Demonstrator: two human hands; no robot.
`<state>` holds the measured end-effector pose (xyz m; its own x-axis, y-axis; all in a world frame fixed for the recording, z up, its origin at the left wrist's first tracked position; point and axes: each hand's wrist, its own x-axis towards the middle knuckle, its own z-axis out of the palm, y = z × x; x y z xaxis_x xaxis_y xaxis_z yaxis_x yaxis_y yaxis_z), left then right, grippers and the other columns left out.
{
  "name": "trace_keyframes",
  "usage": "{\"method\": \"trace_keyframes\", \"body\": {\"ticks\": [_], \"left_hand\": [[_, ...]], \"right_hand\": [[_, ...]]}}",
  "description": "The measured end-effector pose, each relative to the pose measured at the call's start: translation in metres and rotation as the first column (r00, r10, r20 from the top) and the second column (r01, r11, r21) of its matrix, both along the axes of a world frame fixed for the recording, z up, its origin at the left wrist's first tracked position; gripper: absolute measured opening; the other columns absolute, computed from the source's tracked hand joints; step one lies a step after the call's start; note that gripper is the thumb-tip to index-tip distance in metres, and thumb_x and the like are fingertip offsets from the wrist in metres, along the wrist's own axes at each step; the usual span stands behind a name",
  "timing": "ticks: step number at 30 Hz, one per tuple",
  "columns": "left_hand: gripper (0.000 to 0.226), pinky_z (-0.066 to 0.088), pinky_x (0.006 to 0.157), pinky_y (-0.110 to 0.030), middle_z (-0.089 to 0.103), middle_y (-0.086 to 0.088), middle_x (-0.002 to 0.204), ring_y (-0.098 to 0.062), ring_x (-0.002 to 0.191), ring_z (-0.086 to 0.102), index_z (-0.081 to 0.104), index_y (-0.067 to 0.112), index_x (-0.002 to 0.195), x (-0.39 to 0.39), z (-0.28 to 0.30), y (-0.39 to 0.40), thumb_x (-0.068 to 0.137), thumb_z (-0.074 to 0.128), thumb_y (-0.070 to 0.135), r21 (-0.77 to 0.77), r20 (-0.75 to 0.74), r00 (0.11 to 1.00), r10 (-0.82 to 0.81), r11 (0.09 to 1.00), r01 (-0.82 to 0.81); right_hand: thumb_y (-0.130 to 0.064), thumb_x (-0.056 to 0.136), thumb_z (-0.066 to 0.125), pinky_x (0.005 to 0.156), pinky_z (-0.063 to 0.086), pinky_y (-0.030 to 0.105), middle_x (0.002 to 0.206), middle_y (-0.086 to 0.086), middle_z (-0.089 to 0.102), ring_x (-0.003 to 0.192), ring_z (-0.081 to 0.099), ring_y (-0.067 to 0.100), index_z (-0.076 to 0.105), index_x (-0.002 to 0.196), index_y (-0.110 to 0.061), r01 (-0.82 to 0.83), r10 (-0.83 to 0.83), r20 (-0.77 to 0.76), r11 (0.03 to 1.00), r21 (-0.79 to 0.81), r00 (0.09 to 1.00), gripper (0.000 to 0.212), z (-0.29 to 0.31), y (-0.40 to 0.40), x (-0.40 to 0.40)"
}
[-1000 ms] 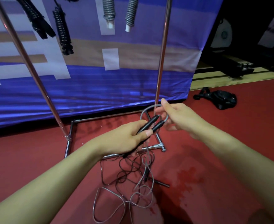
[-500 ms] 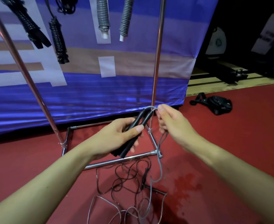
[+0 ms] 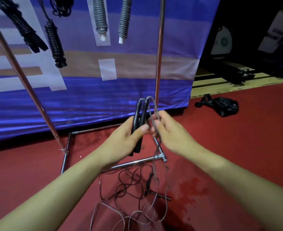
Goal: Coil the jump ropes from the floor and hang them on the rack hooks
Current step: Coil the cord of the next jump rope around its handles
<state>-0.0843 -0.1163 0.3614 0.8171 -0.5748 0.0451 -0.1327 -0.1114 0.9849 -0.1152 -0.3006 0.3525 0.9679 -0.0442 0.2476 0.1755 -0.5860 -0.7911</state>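
My left hand grips two black jump rope handles held together and nearly upright. A grey cord arcs from the handle tops down to my right hand, which pinches it just right of the handles. The cord trails down to loose grey loops on the red floor. A second thin black rope lies tangled there with its black handle. Coiled ropes hang above on the rack: two black and two grey.
The chrome rack has a slanted left pole, an upright right pole and floor bars right under my hands. A blue banner hangs behind. A black pouch lies on the floor at right.
The handles have swung from slanted to nearly upright in my left hand. My right hand has come down the cord and in beside the handles. The camera has tilted slightly.
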Motion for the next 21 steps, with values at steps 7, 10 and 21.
{"method": "trace_keyframes", "body": {"ticks": [7, 10, 21], "left_hand": [[0.027, 0.056, 0.059, -0.026, 0.065, -0.007, 0.091, -0.016, 0.073, 0.063, 0.061, 0.004, 0.12, 0.006, 0.011, -0.006, 0.107, 0.052, 0.027, -0.179, -0.182, 0.968, 0.174, 0.962, -0.207], [0.026, 0.062, 0.074, -0.037, 0.074, -0.002, 0.116, -0.02, 0.093, 0.07, 0.062, 0.01, 0.122, 0.003, 0.01, -0.008, 0.107, 0.051, 0.027, -0.185, -0.215, 0.961, 0.175, 0.959, -0.216], [0.037, 0.056, 0.067, -0.032, 0.07, -0.007, 0.121, -0.025, 0.086, 0.069, 0.058, 0.025, 0.124, -0.007, 0.018, -0.006, 0.095, 0.052, 0.047, -0.121, -0.082, 0.996, 0.024, 0.992, -0.034]], "right_hand": [[-0.01, 0.098, 0.048, 0.08, 0.045, 0.028, 0.1, -0.004, 0.058, 0.083, 0.054, 0.001, 0.035, 0.145, -0.019, -0.238, 0.234, -0.047, 0.966, -0.099, 0.971, 0.05, -0.016, 0.036, -0.019], [-0.033, 0.093, 0.053, 0.098, 0.049, 0.042, 0.113, -0.002, 0.065, 0.099, 0.061, 0.014, 0.039, 0.133, -0.037, -0.208, 0.212, -0.17, 0.977, 0.04, 0.962, 0.043, -0.015, 0.039, -0.018], [-0.021, 0.106, 0.054, 0.074, 0.049, 0.018, 0.08, -0.028, 0.068, 0.073, 0.063, -0.005, 0.057, 0.106, -0.031, -0.316, 0.37, -0.169, 0.908, 0.275, 0.914, 0.01, -0.01, 0.029, -0.016]]}}
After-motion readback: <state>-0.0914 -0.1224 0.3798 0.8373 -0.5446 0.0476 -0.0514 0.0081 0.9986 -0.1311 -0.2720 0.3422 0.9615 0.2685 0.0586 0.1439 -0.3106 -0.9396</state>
